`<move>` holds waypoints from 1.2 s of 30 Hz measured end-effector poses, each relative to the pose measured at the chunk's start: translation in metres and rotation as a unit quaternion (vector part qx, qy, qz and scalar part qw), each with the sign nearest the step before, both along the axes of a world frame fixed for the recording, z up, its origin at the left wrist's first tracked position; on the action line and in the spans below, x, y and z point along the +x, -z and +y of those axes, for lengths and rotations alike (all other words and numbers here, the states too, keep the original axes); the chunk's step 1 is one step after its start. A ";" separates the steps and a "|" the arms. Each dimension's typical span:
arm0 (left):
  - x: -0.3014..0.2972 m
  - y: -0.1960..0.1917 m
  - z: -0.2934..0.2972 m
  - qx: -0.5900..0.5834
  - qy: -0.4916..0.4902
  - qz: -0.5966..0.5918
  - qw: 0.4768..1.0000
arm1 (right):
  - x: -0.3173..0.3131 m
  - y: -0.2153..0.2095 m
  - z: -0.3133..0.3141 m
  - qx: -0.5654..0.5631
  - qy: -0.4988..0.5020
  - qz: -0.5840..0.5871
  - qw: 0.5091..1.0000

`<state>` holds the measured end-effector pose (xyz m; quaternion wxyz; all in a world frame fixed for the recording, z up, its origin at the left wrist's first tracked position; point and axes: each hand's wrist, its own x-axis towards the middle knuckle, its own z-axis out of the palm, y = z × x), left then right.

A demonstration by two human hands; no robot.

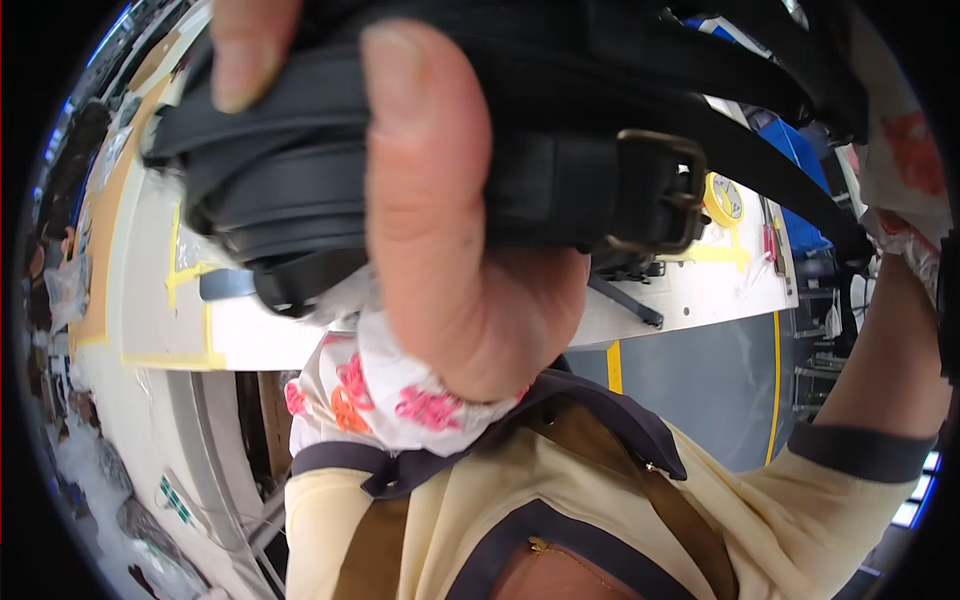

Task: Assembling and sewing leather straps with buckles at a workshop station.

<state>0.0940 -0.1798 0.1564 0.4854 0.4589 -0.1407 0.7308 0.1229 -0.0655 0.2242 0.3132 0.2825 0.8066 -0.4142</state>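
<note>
Close in front of me is a thick bundle of black leather belts (300, 190), folded in layers. My left hand (435, 210) is closed round it, thumb pressed across the front. The fingers behind are hidden. Another fingertip (243, 60) hooks over the top left of the bundle; I cannot tell which hand it belongs to. Right of the thumb sits a brass-coloured buckle (660, 190). Several black straps (760, 160) trail from the bundle to the right. My right forearm (880, 350) rises along the right edge, its hand out of sight beyond the straps.
Below the bundle is a white worktable (270, 335) marked with yellow tape. A round yellow object (723, 200), likely a tape roll, and red-handled tools (772, 245) lie at its right end. A blue bin (795, 150) stands beyond. Plastic-wrapped goods (75, 280) line the left.
</note>
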 end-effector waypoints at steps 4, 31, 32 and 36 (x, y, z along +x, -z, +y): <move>0.043 0.063 0.020 -0.160 -0.298 0.110 0.935 | 0.023 -0.009 -0.031 0.005 -0.070 0.014 0.997; -0.063 0.087 -0.041 -0.306 0.261 0.540 0.739 | 0.093 0.125 0.074 -0.007 -0.088 0.167 0.982; -0.085 0.072 -0.036 -0.218 0.237 0.580 0.748 | 0.097 0.130 0.075 0.006 -0.084 0.181 0.980; -0.140 0.025 0.018 -0.013 0.000 0.660 0.751 | 0.104 0.131 0.069 0.067 -0.073 0.173 0.980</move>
